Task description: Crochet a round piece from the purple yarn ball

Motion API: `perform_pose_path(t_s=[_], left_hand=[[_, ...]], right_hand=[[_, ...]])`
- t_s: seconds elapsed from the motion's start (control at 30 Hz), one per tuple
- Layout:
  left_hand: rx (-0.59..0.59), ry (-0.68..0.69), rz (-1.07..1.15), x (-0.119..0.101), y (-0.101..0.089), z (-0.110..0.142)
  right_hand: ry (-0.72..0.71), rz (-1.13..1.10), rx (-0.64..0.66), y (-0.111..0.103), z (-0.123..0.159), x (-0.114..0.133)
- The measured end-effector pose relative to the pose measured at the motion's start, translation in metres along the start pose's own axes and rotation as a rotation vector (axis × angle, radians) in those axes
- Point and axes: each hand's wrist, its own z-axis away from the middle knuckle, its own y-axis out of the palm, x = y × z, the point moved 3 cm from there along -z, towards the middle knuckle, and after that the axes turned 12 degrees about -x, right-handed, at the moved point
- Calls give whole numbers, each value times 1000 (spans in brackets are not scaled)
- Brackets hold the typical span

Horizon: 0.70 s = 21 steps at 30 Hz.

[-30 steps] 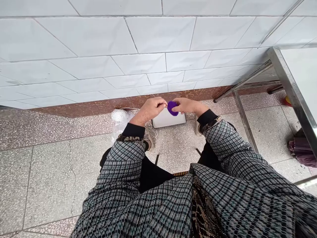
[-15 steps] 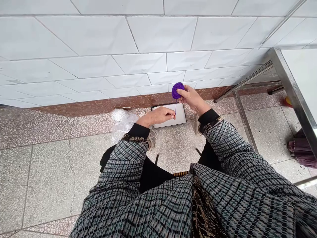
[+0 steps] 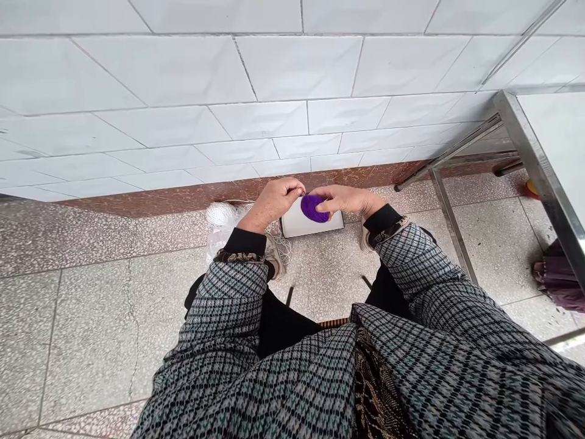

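Observation:
My right hand [image 3: 343,200] grips a purple ball of yarn [image 3: 312,208], its thumb across the near face and its fingers behind. Just left of the ball, my left hand [image 3: 280,199] is closed in a pinch near the ball's upper left edge. A short dark bit of yarn shows at those fingertips; most of the strand cannot be made out. Below both hands, a shallow white box [image 3: 305,228] with a dark rim lies on the floor, partly covered by the ball and hands.
White yarn [image 3: 221,213] in a clear plastic bag [image 3: 216,242] lies on the floor left of the box, with loose white strands around. A tiled wall [image 3: 274,67] rises ahead. On the right stands a metal-framed table [image 3: 539,164], with dark purple cloth [image 3: 562,277] beneath it.
My right hand has brought the yarn ball down and left, turning it. My left hand has risen and shifted left, from below the ball to beside its upper edge.

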Motion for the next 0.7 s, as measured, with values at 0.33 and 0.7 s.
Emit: perform_pose_path(t_s=[0.33, 0.7], left_hand=[[454, 110, 64, -20, 41, 15], [24, 8, 11, -4, -7, 3]], right_hand=[[-19, -256, -624, -23, -14, -8], [15, 59, -31, -7, -3, -4]])
